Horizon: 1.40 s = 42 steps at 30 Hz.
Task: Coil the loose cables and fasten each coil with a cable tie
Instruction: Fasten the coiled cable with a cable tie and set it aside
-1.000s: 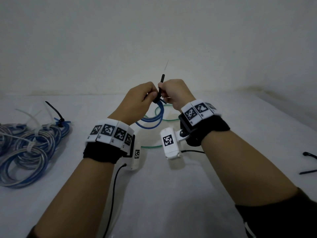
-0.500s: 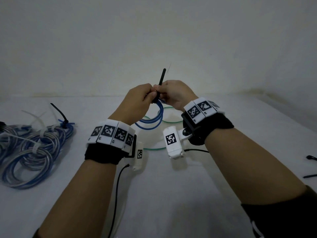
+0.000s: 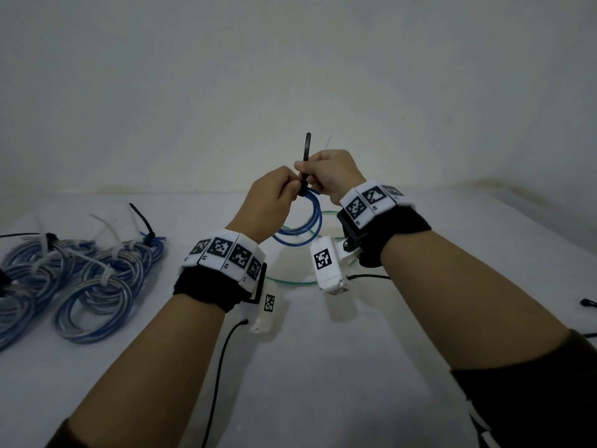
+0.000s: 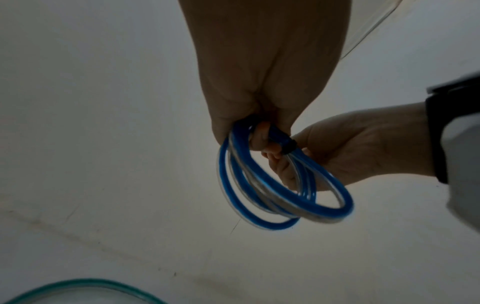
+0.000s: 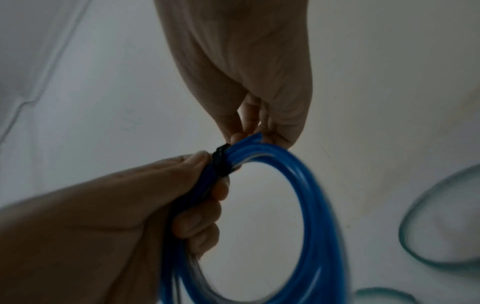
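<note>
A coil of blue cable point(image 3: 305, 226) point(image 4: 272, 191) point(image 5: 314, 205) hangs in the air above the table, between both hands. My left hand point(image 3: 274, 195) point(image 4: 259, 98) point(image 5: 130, 205) grips the top of the coil. A black cable tie point(image 3: 305, 163) point(image 4: 287, 145) point(image 5: 221, 162) is looped round the bundle there, its tail pointing up. My right hand point(image 3: 329, 176) point(image 4: 350, 152) point(image 5: 249, 82) pinches that tail just above the coil.
Several tied blue and grey coils point(image 3: 84, 279) lie at the table's left, with white and black tie tails sticking up. A loose green cable point(image 3: 323, 231) point(image 5: 441, 222) point(image 4: 78, 290) lies on the table under the hands. Spare black ties point(image 3: 588, 302) lie at the right edge.
The tie's tail stands longer above my right hand than a second ago, and the loop sits closer round the coil. Both hands hold the same spot.
</note>
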Motion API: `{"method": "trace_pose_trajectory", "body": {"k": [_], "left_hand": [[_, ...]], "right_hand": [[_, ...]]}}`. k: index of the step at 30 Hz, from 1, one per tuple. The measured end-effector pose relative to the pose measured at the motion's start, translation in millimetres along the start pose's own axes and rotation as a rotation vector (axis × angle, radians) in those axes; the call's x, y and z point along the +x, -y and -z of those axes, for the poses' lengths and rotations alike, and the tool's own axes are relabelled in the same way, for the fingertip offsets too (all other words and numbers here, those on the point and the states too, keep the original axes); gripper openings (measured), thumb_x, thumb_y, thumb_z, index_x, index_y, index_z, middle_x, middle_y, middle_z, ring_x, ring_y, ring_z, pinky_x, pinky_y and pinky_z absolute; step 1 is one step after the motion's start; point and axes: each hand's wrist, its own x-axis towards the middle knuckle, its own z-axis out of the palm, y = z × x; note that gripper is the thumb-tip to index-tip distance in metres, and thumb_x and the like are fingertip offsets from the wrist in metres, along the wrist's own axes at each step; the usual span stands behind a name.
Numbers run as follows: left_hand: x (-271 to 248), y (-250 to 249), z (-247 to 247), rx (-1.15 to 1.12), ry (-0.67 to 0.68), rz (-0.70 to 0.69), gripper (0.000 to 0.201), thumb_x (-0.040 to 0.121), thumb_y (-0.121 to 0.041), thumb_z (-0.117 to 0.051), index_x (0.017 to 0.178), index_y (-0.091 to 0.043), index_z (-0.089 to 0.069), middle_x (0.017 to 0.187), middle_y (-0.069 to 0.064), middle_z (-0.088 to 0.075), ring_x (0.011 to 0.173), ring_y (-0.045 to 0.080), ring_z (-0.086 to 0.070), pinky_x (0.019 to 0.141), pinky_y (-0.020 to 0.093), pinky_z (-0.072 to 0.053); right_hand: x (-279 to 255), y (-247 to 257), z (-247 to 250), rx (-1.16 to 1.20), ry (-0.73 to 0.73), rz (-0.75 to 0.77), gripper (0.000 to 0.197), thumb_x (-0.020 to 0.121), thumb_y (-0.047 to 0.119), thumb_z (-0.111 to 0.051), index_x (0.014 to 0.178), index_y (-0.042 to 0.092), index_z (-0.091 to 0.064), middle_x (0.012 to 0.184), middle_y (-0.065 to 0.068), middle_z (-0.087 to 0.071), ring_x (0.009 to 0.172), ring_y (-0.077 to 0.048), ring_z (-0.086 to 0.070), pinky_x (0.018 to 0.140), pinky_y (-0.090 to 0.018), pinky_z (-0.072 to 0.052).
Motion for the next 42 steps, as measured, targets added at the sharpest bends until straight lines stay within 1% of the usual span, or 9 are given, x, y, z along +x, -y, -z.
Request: {"method": "trace_pose_trajectory", "body": {"k": [5,8,14,19,26,30,34,36,42], "left_hand": [[-4.2,-8.4,23.4,0.014,-0.17,0.09,0.015,0.094,-0.011,-0.044,0.086,-0.013,-0.056,0.082,-0.004,-0.057,0.071,0.007,-0.048,0.059,0.007,-0.033],[-13.3,-13.0,44.0,0.04,-0.265,0.149,0.013,0.092,-0.011,-0.047,0.089,-0.007,-0.06,0.083,0.0,-0.057,0.068,0.008,-0.047,0.057,0.007,-0.032],[-39.1,-23.3,73.6,-0.147,-0.229,0.255,0.016,0.095,-0.014,-0.041,0.094,-0.011,-0.057,0.088,0.003,-0.059,0.081,0.018,-0.052,0.073,0.028,-0.041],[-57.5,-24.4,100.2,-0.158,-0.196,0.272,0.02,0.094,-0.009,-0.039,0.106,-0.01,-0.056,0.082,-0.003,-0.057,0.072,0.008,-0.053,0.06,0.016,-0.04],[-74.1,-17.0,119.4,-0.19,-0.24,0.301,0.011,0.094,-0.014,-0.046,0.101,-0.013,-0.053,0.079,-0.006,-0.057,0.069,0.007,-0.055,0.058,0.016,-0.043],[-77.7,-15.7,122.3,-0.258,-0.186,0.313,0.009,0.096,-0.016,-0.045,0.098,-0.012,-0.052,0.078,-0.002,-0.056,0.064,0.006,-0.051,0.05,0.008,-0.039],[-81.5,-11.8,118.6,-0.266,-0.121,0.275,0.012,0.093,-0.016,-0.053,0.104,-0.011,-0.052,0.09,-0.001,-0.058,0.074,0.008,-0.054,0.061,0.01,-0.042],[-81.9,-8.3,116.9,-0.255,-0.125,0.27,0.009,0.093,-0.015,-0.053,0.101,-0.01,-0.052,0.088,-0.002,-0.058,0.07,0.009,-0.053,0.057,0.008,-0.042],[-79.5,-8.1,114.6,-0.267,-0.135,0.268,0.01,0.095,-0.014,-0.049,0.098,-0.005,-0.053,0.076,-0.003,-0.057,0.062,0.009,-0.049,0.053,0.007,-0.039]], "right_hand": [[-24.3,11.5,-8.4,-0.167,-0.123,0.222,0.025,0.086,0.027,-0.064,0.07,0.009,-0.055,0.074,-0.003,-0.06,0.068,-0.019,-0.058,0.067,-0.031,-0.047],[-48.6,18.5,-18.4,-0.054,0.027,0.208,0.012,0.09,0.014,-0.057,0.085,0.003,-0.059,0.069,-0.005,-0.061,0.057,-0.015,-0.057,0.057,-0.026,-0.05],[-81.6,31.7,-46.6,0.116,0.171,0.163,0.02,0.089,0.018,-0.062,0.089,-0.001,-0.057,0.073,-0.013,-0.066,0.059,-0.019,-0.066,0.061,-0.029,-0.059],[-95.6,37.2,-66.2,0.161,0.217,0.143,0.026,0.084,0.01,-0.067,0.104,-0.005,-0.058,0.09,-0.018,-0.068,0.069,-0.022,-0.068,0.064,-0.028,-0.059],[-109.0,40.6,-85.6,0.243,0.254,0.159,0.009,0.086,0.005,-0.062,0.092,0.0,-0.056,0.084,-0.021,-0.065,0.066,-0.026,-0.065,0.068,-0.033,-0.059],[-109.3,38.2,-86.3,0.238,0.232,0.163,0.012,0.084,0.004,-0.066,0.082,0.003,-0.054,0.072,-0.016,-0.064,0.053,-0.017,-0.062,0.053,-0.024,-0.057],[-106.3,35.5,-81.9,0.22,0.243,0.153,0.017,0.082,0.005,-0.068,0.076,0.004,-0.052,0.068,-0.014,-0.062,0.048,-0.014,-0.06,0.048,-0.021,-0.052],[-104.2,33.2,-78.1,0.168,0.262,0.165,0.018,0.082,0.007,-0.069,0.077,0.005,-0.053,0.064,-0.011,-0.06,0.044,-0.011,-0.056,0.046,-0.019,-0.05],[-97.2,28.9,-69.7,-0.008,0.299,0.237,0.019,0.084,0.018,-0.069,0.073,0.009,-0.057,0.069,-0.008,-0.06,0.052,-0.011,-0.054,0.05,-0.018,-0.046]]}}
